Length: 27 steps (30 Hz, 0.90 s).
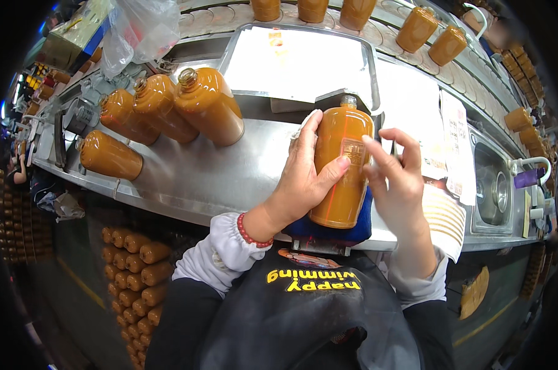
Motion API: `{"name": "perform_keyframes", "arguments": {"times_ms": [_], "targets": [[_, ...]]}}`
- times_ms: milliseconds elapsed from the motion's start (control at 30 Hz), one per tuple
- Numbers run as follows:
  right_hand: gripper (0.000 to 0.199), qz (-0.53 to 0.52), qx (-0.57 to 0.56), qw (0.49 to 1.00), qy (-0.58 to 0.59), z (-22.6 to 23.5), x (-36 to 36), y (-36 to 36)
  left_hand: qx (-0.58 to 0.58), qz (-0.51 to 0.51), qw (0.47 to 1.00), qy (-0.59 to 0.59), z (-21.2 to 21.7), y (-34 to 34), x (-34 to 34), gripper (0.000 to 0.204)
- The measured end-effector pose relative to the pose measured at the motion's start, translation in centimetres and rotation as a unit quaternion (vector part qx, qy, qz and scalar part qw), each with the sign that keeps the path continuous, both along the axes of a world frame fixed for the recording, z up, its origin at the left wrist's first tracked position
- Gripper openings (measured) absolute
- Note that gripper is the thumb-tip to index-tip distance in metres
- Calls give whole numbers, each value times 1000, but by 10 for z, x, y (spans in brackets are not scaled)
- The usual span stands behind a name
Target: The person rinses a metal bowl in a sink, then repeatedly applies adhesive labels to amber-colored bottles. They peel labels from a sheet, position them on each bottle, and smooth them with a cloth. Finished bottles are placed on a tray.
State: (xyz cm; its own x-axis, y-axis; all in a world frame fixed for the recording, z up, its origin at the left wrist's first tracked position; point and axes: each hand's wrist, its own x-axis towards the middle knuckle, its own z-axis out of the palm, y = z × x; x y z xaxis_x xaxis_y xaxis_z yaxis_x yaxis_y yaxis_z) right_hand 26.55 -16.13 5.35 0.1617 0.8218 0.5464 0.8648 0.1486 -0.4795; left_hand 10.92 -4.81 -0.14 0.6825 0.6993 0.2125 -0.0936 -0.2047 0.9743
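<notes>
"Where's the btl point(336, 200)?"
"Btwn L hand point(299, 180) & R hand point(399, 176), on blue pad point(353, 234), neck pointing away."
"L grip?"
"Yep, wrapped on btl's L side, thumb across front by label point(355, 150)."
"R?"
"Fingers loosely bent, apart, near btl's R edge. Can't tell if touching."
"Elsewhere?"
"4 other btls point(208, 110), L on worktop point(192, 179)."

Left grip point(300, 179) curves, thumb extended; right grip point(395, 169) (fingers loosely bent) angles inward.
</notes>
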Motion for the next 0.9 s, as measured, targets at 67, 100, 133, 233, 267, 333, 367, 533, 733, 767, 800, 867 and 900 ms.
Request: {"name": "perform_keyframes", "arguments": {"times_ms": [67,100,133,233,267,333,367,533,733,767,800,867,900], "targets": [[50,6,2,998,-61,-2,-6,-5,6,11,1000,-3,-4,0,2,78],[48,10,-20,999,-24,-8,-7,-8,10,14,1000,-5,-5,0,4,78],[47,8,-24,999,-30,-8,-7,-7,21,17,1000,3,-5,1,4,78],[43,3,-33,999,-36,-10,-5,-3,39,21,999,11,-1,2,4,79],[44,5,-36,999,-32,-11,-3,-2,34,19,999,5,0,2,6,79],[45,8,-44,999,-21,-12,-1,-3,-13,4,999,-32,1,3,6,79],[46,8,-45,999,-15,-11,0,-5,-54,-10,997,-62,-1,4,7,79],[46,20,-35,999,-29,-13,-2,-11,-58,-26,995,-80,-5,4,5,78],[46,17,-35,999,-15,-19,-4,-10,-55,-21,996,-65,-5,4,6,78],[46,18,-35,999,-14,-19,-4,-10,-57,-19,996,-65,-5,4,6,79],[46,16,-37,999,-15,-18,-4,-9,-59,-18,996,-65,-4,4,6,79],[46,15,-40,999,-20,-17,-5,-10,-61,-23,995,-70,-4,4,5,80],[46,15,-42,999,-24,-15,-5,-12,-60,-28,995,-75,-3,3,4,80]]}}
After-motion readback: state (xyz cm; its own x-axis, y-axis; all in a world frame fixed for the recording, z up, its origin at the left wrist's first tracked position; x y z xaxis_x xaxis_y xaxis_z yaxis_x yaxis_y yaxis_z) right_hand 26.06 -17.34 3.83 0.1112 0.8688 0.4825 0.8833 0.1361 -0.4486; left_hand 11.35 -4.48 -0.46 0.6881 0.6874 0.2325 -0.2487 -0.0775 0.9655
